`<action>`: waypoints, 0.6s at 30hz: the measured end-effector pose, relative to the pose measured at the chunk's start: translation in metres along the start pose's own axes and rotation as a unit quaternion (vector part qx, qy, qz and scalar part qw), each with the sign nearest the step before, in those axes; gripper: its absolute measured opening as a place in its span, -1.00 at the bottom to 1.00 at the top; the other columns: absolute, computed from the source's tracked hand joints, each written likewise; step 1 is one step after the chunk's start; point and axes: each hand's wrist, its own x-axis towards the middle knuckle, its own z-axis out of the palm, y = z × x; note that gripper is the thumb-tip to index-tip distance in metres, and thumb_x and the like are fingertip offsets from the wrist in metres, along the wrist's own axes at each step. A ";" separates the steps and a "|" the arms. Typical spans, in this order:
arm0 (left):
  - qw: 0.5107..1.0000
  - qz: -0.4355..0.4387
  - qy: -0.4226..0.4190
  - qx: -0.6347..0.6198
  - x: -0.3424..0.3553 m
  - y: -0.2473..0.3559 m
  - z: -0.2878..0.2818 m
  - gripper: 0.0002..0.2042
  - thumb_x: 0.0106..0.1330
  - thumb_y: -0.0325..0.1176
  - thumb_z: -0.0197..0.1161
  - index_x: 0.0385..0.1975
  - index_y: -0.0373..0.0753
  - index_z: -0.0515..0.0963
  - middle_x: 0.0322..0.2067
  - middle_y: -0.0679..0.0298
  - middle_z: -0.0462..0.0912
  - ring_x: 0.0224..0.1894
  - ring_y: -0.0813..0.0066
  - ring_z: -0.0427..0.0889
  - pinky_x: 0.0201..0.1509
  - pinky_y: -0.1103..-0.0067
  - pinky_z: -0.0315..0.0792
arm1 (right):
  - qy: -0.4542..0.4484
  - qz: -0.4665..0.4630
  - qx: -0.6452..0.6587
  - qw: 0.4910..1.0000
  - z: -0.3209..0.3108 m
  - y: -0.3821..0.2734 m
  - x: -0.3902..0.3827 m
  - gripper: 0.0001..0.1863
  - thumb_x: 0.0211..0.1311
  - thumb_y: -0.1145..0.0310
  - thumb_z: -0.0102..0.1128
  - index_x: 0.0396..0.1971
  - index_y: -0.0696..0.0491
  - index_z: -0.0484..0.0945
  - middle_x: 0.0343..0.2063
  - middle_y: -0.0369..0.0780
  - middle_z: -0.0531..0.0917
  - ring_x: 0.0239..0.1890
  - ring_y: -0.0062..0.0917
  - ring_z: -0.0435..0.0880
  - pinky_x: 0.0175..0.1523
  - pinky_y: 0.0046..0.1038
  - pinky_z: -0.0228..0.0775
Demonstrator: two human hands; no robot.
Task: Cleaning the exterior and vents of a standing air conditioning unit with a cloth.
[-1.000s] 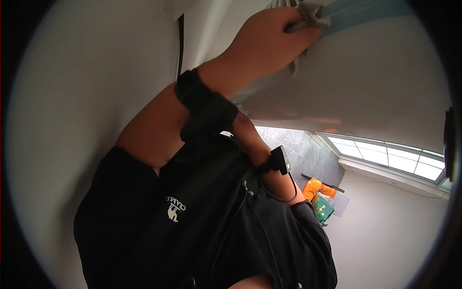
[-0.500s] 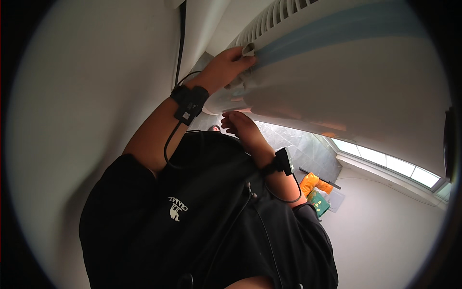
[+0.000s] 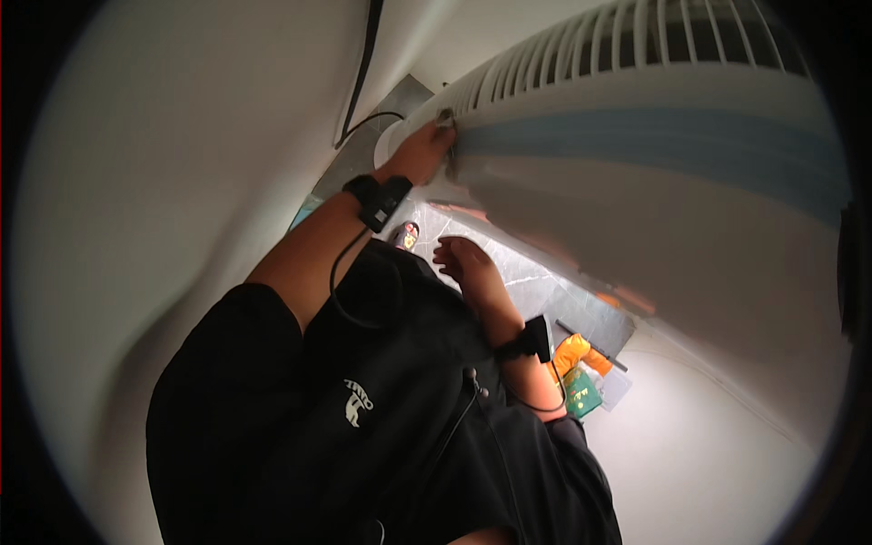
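Note:
A large white appliance point(image 3: 581, 195) with a curved body, a blue band and a slatted grille fills the upper right. It looks like a floor-standing air conditioner. My left hand point(image 3: 425, 153) presses against its near left side, at the end of the blue band. A crumpled greyish cloth point(image 3: 446, 116) pokes out past the fingers, which are closed over it; most of it is hidden. Below the appliance, my right hand point(image 3: 467, 262) hangs in front of my chest, apart from the surface. Its fingers are loosely bent with nothing visible in them.
A pale wall point(image 3: 173, 163) rises close on my left, with a black cable point(image 3: 363, 77) running down beside the appliance. On the grey tiled floor point(image 3: 518, 263) to the right lie an orange item point(image 3: 572, 352) and a green bag or box point(image 3: 581, 392). A shoe point(image 3: 408, 234) shows below.
My left hand has slid toward the left edge of the appliance with the cloth. The view has shifted, so more of the grille shows. My right hand sits slightly lower in view.

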 end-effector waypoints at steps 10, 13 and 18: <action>0.981 -0.041 0.166 0.088 0.011 -0.087 0.026 -0.68 0.47 -0.19 -0.04 -0.08 -0.37 0.40 -0.24 -0.23 0.55 -0.09 -0.22 0.54 -0.01 0.13 0.40 | 0.029 0.049 0.014 0.998 0.002 -0.004 -0.010 -0.68 0.47 0.28 -0.05 0.00 0.16 0.53 -0.23 -0.21 0.65 -0.18 -0.48 0.65 -0.05 -0.45 0.51; 0.976 -0.101 0.181 0.060 -0.002 -0.053 0.028 -0.67 0.47 -0.15 -0.10 -0.07 -0.32 0.40 -0.29 -0.23 0.61 -0.16 -0.27 0.57 -0.06 0.07 0.41 | 0.015 0.056 0.007 0.998 0.002 -0.013 -0.010 -0.68 0.47 0.27 -0.06 -0.01 0.16 0.53 -0.24 -0.21 0.65 -0.19 -0.48 0.64 -0.05 -0.45 0.50; 0.978 -0.077 0.188 -0.045 -0.024 0.032 0.027 -0.67 0.46 -0.13 -0.02 -0.26 -0.33 0.41 -0.43 -0.12 0.56 -0.31 -0.14 0.55 -0.20 0.22 0.39 | 0.002 0.042 -0.001 0.999 -0.005 -0.021 -0.004 -0.70 0.46 0.27 -0.05 -0.04 0.17 0.53 -0.26 -0.21 0.65 -0.20 -0.46 0.64 -0.04 -0.40 0.50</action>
